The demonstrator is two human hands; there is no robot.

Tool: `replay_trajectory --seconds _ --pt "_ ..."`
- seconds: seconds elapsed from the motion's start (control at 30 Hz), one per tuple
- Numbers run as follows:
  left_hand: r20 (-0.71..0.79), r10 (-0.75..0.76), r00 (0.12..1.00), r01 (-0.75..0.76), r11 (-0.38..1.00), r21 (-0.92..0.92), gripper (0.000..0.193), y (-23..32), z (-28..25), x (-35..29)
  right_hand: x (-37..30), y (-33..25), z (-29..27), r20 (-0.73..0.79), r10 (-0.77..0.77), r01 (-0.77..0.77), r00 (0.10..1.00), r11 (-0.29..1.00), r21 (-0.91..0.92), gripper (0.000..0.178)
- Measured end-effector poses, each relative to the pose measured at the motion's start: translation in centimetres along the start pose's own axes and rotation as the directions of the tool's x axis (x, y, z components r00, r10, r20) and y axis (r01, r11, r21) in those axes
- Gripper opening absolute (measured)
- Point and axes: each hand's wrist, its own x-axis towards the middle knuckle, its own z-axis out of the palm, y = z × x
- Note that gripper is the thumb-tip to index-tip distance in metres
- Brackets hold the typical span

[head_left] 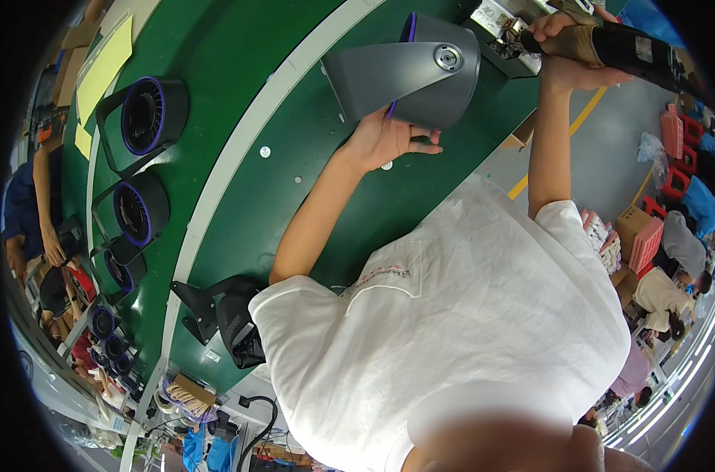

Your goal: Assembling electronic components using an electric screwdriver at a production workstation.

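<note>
A grey fan [404, 75] with a bracket arm and purple trim lies tilted on the green bench in front of me. My left hand [385, 145] holds its lower near edge, the thumb against the shell and several fingers curled beneath. Off to the right, my right hand [574, 71] is closed round a long black electric screwdriver [637, 55] with a tan-wrapped section. The screwdriver's front end points left, close to a pale metal fixture [503, 27]. Whether its tip touches anything, I cannot tell.
Several black fans with purple rings [145, 118] stand in a line beyond a pale rail [208, 181]. A black bracketed part [235, 318] lies by my left elbow. Yellow sheets [105, 67] lie on the far side. Co-workers, red stools [676, 185] and cartons [637, 228] are around.
</note>
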Motion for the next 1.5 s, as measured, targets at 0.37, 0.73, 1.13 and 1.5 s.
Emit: replay_trajectory --seconds 0.37,0.73,1.13,1.5 --pt "-0.044 0.01 0.999 -0.009 1.0 0.005 0.07 0.3 0.0 0.1 -1.0 -1.2 5.7 -0.11 0.345 -0.329 0.932 0.934 0.14 0.09" --pt "-0.017 0.015 1.0 -0.015 0.999 0.032 0.064 0.8 1.2 0.2 2.6 -12.3 15.5 -0.021 0.171 -0.171 0.985 0.963 -0.208 0.082" --pt "0.051 0.008 0.999 -0.005 0.999 -0.044 0.066 0.5 1.3 0.8 0.9 -11.9 17.3 0.312 0.547 -0.257 0.777 -0.176 0.95 0.086" --pt "-0.003 0.019 1.0 -0.019 0.995 -0.101 0.063 1.2 2.4 0.2 0.3 -8.0 17.7 0.164 0.261 -0.253 0.951 0.359 0.899 0.093"
